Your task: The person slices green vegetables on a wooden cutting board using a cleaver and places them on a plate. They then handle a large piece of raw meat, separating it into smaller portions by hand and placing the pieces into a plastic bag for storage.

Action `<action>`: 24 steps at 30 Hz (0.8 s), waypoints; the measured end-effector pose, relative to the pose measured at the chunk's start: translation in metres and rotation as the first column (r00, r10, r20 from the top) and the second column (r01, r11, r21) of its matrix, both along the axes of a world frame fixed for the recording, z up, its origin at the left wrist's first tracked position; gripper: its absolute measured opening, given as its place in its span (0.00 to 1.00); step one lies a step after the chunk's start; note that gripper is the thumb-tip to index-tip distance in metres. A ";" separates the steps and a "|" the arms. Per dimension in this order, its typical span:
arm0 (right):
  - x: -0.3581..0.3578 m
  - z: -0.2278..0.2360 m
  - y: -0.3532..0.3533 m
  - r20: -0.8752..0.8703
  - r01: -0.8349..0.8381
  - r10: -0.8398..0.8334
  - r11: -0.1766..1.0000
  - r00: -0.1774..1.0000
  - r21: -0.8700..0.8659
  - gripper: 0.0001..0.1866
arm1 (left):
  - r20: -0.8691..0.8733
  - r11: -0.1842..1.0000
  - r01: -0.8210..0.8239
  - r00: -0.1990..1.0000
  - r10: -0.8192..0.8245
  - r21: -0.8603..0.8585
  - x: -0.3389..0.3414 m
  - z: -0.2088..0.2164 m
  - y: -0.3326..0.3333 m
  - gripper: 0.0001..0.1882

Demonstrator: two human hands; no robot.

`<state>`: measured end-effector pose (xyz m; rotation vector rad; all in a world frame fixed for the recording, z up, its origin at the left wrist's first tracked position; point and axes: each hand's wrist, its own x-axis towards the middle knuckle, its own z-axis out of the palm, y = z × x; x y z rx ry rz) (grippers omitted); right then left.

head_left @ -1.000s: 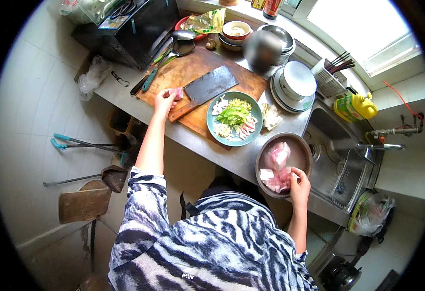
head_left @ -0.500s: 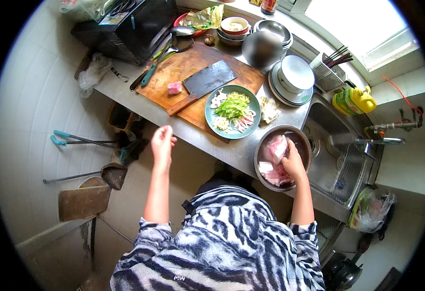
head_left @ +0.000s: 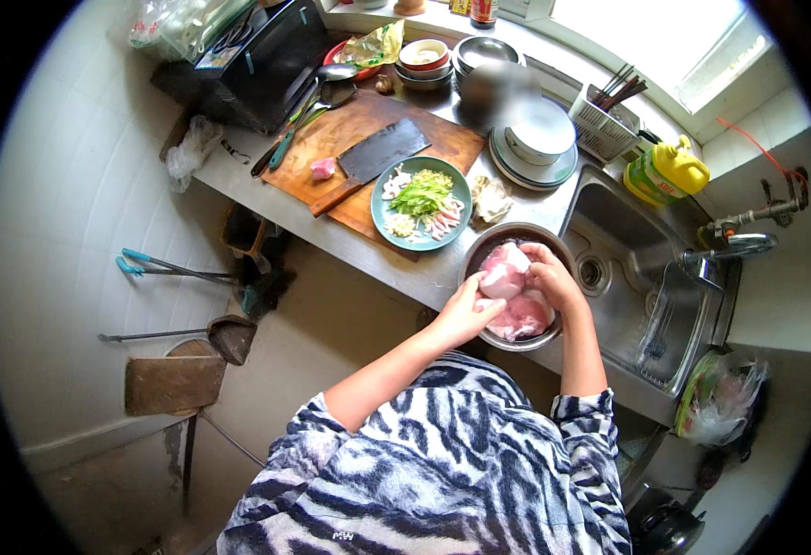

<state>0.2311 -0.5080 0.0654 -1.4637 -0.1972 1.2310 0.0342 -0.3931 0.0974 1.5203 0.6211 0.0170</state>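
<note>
Inside the metal bowl (head_left: 553, 339) at the tabletop's (head_left: 331, 242) near edge, beside the sink (head_left: 650, 287), lie pink raw meat pieces (head_left: 513, 298). Both hands are in the bowl: the left hand (head_left: 465, 313) curls its fingers round a chunk from the left side, and the right hand (head_left: 548, 277) closes over the top piece from above. Wet meat may slip free, and since the bowl sits right at the edge, a hard pull could tip it to the floor. Forearms angle inward, wrists bent down. Beyond stand a green plate of chopped vegetables (head_left: 421, 202) and a cleaver (head_left: 375, 160) on a cutting board (head_left: 331, 139).
</note>
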 end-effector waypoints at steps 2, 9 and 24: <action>-0.002 0.007 -0.004 -0.031 -0.003 0.005 0.998 1.000 0.059 0.26 | -0.069 0.984 0.018 0.998 -0.005 0.180 0.013 -0.035 -0.004 0.38; -0.015 -0.008 0.016 0.524 -0.012 0.141 0.970 0.840 -0.241 0.36 | -0.113 0.977 -0.094 0.987 0.117 0.190 0.031 -0.038 -0.006 0.33; -0.053 0.025 -0.014 0.183 0.386 -0.465 0.855 0.866 0.346 0.27 | -0.019 0.810 -0.534 0.838 0.546 -0.243 0.034 0.008 -0.030 0.22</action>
